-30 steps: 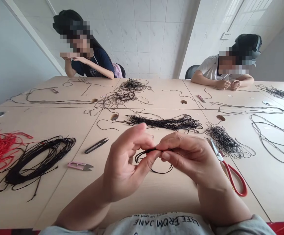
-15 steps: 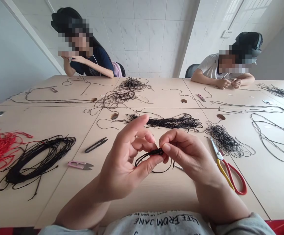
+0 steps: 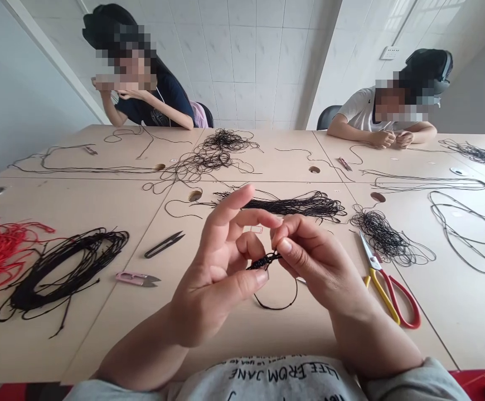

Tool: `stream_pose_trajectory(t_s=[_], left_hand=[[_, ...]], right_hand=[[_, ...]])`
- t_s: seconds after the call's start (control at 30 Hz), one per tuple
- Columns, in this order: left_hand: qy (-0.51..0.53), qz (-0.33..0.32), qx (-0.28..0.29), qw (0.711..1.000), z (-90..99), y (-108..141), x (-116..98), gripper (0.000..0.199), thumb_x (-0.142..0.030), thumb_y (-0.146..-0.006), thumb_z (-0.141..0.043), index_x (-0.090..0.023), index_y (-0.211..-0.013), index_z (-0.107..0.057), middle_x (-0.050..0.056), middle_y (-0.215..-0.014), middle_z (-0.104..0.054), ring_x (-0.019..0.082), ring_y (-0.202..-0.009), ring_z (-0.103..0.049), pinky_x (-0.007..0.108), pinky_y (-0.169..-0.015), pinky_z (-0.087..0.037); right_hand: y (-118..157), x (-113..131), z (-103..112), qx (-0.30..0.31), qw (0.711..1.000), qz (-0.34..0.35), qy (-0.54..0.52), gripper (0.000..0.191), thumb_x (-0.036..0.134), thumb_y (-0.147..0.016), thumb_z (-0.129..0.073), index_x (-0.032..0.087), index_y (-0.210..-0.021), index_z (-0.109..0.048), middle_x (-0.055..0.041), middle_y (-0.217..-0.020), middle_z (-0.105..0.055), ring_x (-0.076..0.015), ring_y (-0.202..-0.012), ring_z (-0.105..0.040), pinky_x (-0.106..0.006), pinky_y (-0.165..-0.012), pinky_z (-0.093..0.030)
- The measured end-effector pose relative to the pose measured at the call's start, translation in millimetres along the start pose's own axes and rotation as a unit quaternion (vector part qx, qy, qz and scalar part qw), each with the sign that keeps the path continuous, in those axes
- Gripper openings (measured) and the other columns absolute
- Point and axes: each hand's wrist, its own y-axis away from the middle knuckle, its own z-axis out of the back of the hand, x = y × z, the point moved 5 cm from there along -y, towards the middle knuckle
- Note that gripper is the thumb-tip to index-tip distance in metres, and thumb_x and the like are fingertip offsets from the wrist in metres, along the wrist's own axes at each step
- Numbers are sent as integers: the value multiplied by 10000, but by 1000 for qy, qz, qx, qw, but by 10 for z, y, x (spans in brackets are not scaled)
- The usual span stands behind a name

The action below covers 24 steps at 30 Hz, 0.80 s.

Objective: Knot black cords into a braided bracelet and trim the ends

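Observation:
Between my hands is a black braided cord, with a thin loop hanging below it over the table. My left hand pinches the thick knotted part between thumb and a bent finger, its index finger raised. At the cord's right end my right hand closes thumb and index finger on a thin strand. Part of the braid is hidden behind my left thumb and fingers. Just beyond my hands lies a bundle of black cords.
Scissors with red and yellow handles lie right of my hands. To the left are pink thread snips, black tweezers-like snips, a black cord coil and red cords. Two people sit across the table, amid tangled black cord.
The braid has shifted slightly left with my left thumb, and a strand now stretches to my right fingers. My left index finger has risen a little. The hanging loop shows more.

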Motion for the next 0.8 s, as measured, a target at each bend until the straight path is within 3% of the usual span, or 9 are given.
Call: stream_pose_trajectory(t_s=[0.13, 0.27, 0.37, 0.57, 0.63, 0.7, 0.8], left_hand=[[37, 46, 8, 998, -26, -5, 22, 800, 27, -812, -590, -521, -1395, -566, -30, -1229, -658, 86, -767, -543, 141, -633, -509], [68, 82, -40, 994, -10, -4, -23, 744, -8, -774, -630, -516, -1317, -634, -22, -1180, -687, 87, -693, -542, 152, -538, -470], [86, 91, -54, 991, 13, -20, -55, 718, -20, -734, -665, -506, -1262, -674, -23, -1140, -703, 80, -661, -541, 164, -557, -491], [46, 90, -20, 995, 27, -12, -10, 686, -52, -792, -635, -470, -1335, -617, -15, -1187, -654, 79, -729, -552, 138, -571, -483], [-16, 70, -21, 997, 54, 4, -5, 662, -76, -848, -643, -466, -1379, -574, -13, -1229, -624, 92, -808, -581, 164, -650, -528], [-89, 41, -27, 995, 95, 4, -26, 621, -129, -881, -686, -453, -1395, -559, -16, -1227, -621, 117, -943, -603, 218, -835, -554], [-219, 20, -13, 975, 139, -33, -69, 458, -199, -884, -761, -389, -1287, -651, -20, -1173, -659, 150, -1137, -576, 264, -1047, -455]], right_hand=[[-15, 25, -59, 32, 998, 44, -18, 109, 244, -1039, -593, 207, -939, -572, 24, -852, -582, -65, -771, -565, -178, -678, -471], [-15, 48, -39, 19, 995, 68, 68, 137, 270, -1041, -588, 203, -925, -563, 44, -766, -508, -68, -654, -443, -193, -583, -389], [-7, 49, -22, 14, 991, 62, 114, 177, 317, -1046, -580, 199, -917, -556, 55, -718, -434, -77, -609, -348, -212, -530, -319], [15, 61, -30, 10, 995, 55, 87, 165, 320, -1057, -565, 212, -934, -547, 50, -755, -459, -68, -623, -391, -203, -544, -339], [14, 84, -33, 6, 994, 67, 90, 151, 305, -1060, -559, 216, -939, -541, 54, -759, -467, -63, -610, -377, -198, -536, -337], [14, 107, -28, -3, 991, 83, 110, 139, 295, -1059, -558, 219, -944, -539, 60, -748, -465, -61, -584, -346, -195, -510, -319], [20, 132, 2, -30, 981, 102, 164, 122, 287, -1058, -557, 222, -955, -545, 51, -769, -500, -63, -606, -393, -196, -533, -353]])
